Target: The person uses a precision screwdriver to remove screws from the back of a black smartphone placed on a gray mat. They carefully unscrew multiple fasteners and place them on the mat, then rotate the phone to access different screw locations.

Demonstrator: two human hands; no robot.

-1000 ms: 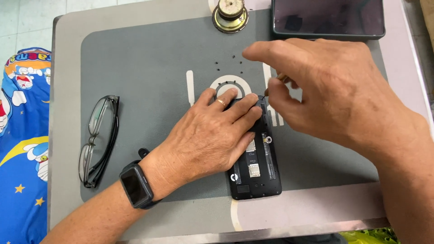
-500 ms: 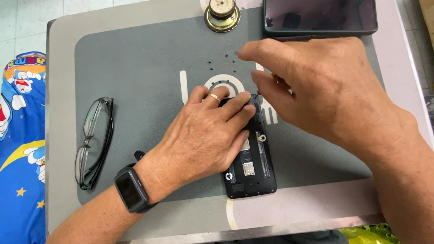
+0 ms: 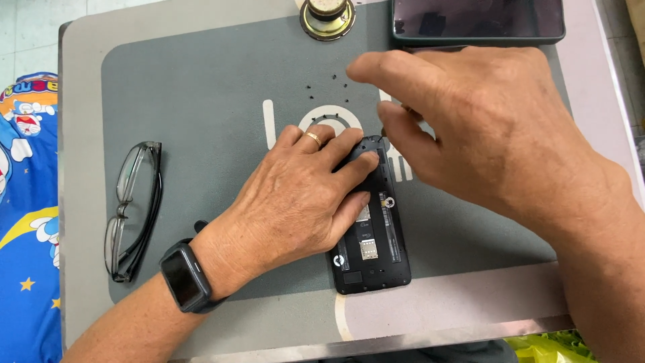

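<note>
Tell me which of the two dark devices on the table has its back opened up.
The phone under the left hand, lying on the grey mat, shows its bare insides. The tablet at the table's far edge is closed, showing only dark glass.

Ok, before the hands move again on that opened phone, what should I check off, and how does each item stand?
1. Opened phone lies flat on the grey mat: ok.
2. Left hand presses on the phone: ok.
3. Right hand is at the phone's top end; whether it pinches a tool: cannot tell.
4. Loose screws rest on the mat, apart from the hands: ok.
5. Glasses lie apart from the phone: ok.
</note>
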